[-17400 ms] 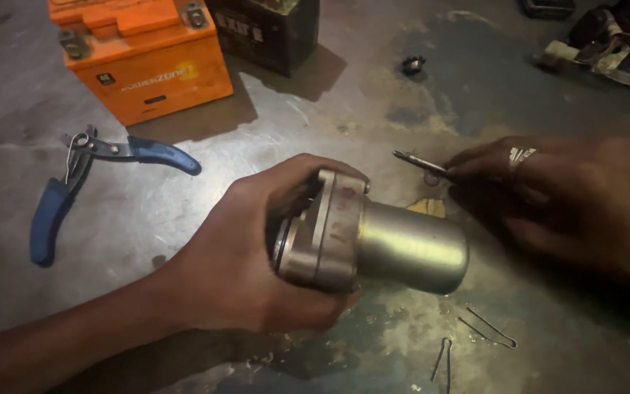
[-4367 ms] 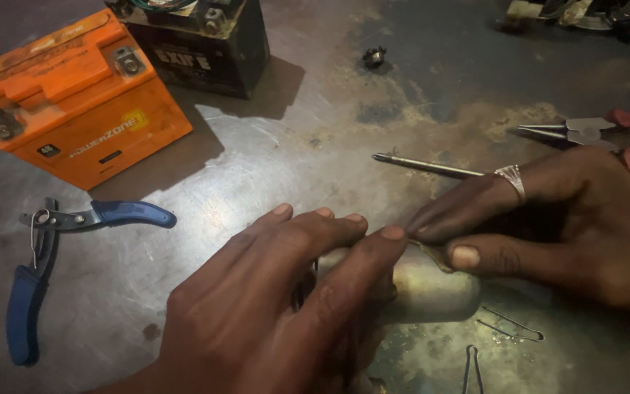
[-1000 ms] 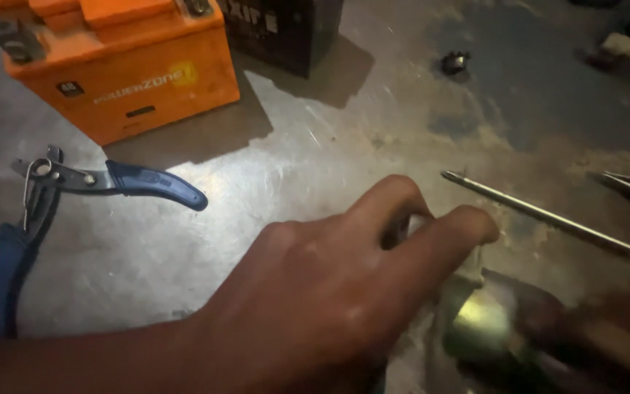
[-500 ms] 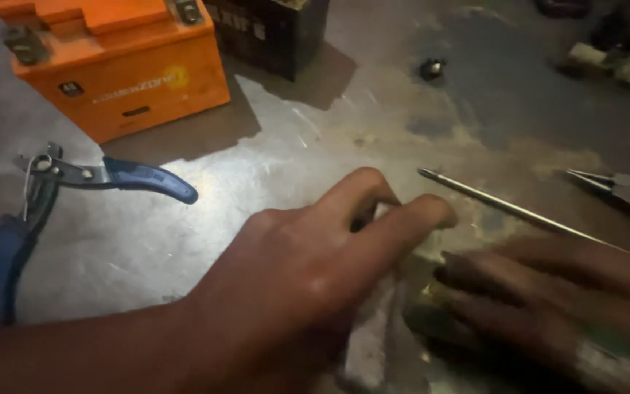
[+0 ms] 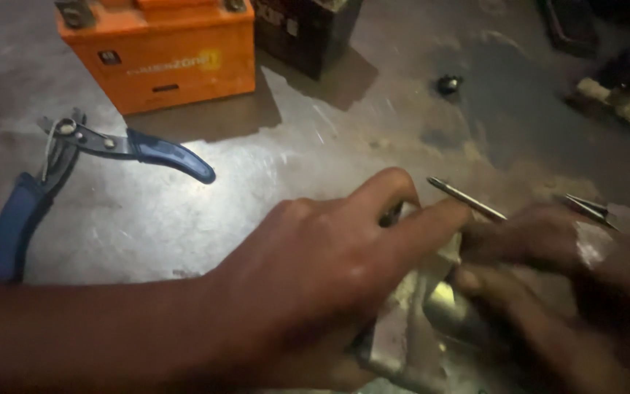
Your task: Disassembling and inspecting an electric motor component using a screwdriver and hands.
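The left hand (image 5: 322,284) comes in from the lower left of the frame and fills the middle. Its fingers are bent and closed over a silver metal part (image 5: 410,332), which sits at the bottom of the frame, right of the middle. The hand covers most of the metal part, so only its shiny lower side shows.

The right hand (image 5: 555,292) is at the lower right of the frame and looks blurry. Its fingers touch the right side of the metal part. I cannot tell if this hand is gripping it or just resting on it.

A thin metal rod (image 5: 467,199) pokes out just above the two hands, right of the middle, with its tip pointing up and left. A pointed metal tool (image 5: 596,210) lies at the right edge, close to the right hand.

Blue-handled pliers (image 5: 74,171) lie on the gray metal table (image 5: 293,146) at the left, well apart from the hands. An orange box (image 5: 162,51) sits at the upper left. A dark box (image 5: 304,29) stands just beside it at the top. A small dark round thing (image 5: 448,84) lies in the upper right part.
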